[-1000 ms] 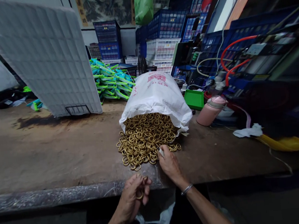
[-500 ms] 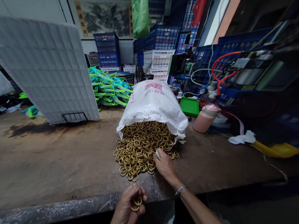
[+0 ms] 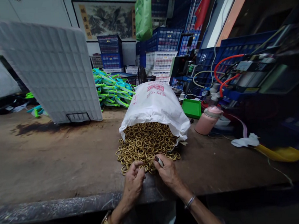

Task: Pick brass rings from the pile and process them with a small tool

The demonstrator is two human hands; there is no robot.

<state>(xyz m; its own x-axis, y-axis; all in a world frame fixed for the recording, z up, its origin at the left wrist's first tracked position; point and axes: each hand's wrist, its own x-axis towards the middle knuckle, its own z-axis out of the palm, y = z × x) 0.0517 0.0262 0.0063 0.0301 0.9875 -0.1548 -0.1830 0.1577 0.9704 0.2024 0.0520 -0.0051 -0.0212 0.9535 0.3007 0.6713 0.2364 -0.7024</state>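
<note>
Rings point(image 3: 142, 148), brass-coloured, lie in a loose heap on the brown tabletop point(image 3: 52, 161), running from inside the mouth of a white sack point(image 3: 154, 104) towards the near edge. The sack lies on its side with its opening facing the person; presumably it is laid so to let the contents spill within reach while the bulk stays contained. Left hand point(image 3: 134, 180) is at the near left margin of the heap, fingers curled, thumb and forefinger close to the nearest rings; whether a ring sits between them cannot be told, as the fingers hide the contact. Right hand point(image 3: 169, 172) is at the near right margin, thumb and forefinger pinching a small pale piece point(image 3: 160, 162) with a dark end; its nature is unclear. The piece points in towards the left hand, an angle that probably suits both hands working close together. Both wrists come in low over the table edge, likely to keep the reach short. Green tray point(image 3: 192, 108) and pink bottle point(image 3: 207, 121) stand to the right of the sack, apart from the rings, so the front area seems left to the heap.
</note>
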